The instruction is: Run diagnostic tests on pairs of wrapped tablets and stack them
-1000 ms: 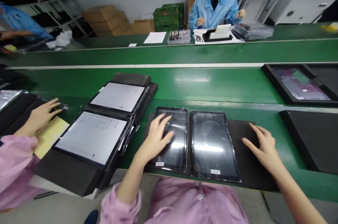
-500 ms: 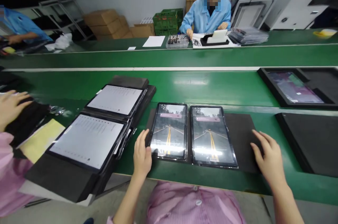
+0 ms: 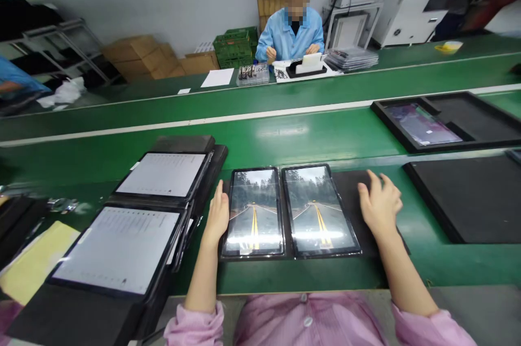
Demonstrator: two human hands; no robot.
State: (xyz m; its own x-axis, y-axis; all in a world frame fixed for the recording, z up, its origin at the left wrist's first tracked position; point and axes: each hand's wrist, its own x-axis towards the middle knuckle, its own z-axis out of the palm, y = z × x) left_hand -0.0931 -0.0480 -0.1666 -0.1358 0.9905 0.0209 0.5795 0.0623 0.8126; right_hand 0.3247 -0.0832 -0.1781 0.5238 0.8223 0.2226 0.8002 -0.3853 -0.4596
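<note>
Two tablets lie side by side on a dark pad (image 3: pixel 353 186), both lit with a road-and-forest picture. Along the outer edge of the left tablet (image 3: pixel 254 215) rests my left hand (image 3: pixel 217 215), fingers stretched out and holding nothing. Whether it presses on the tablet or only on the pad, I cannot tell. To the right of the right tablet (image 3: pixel 319 210), my right hand (image 3: pixel 380 202) is over the pad's far right part, fingers spread and nothing in them.
Left of me, tablets with pale screens (image 3: pixel 122 248) lie on stacked dark foam trays (image 3: pixel 77 308), near a yellow sheet (image 3: pixel 38 259). On the right are a black foam tray (image 3: pixel 474 112) holding a tablet and a dark foam slab (image 3: pixel 468 199). A co-worker (image 3: pixel 291 36) sits opposite.
The clock and notification banner have gone from both tablet screens. My right hand has moved farther up along the pad. The view has shifted, and the neighbour's hand at left is out of sight.
</note>
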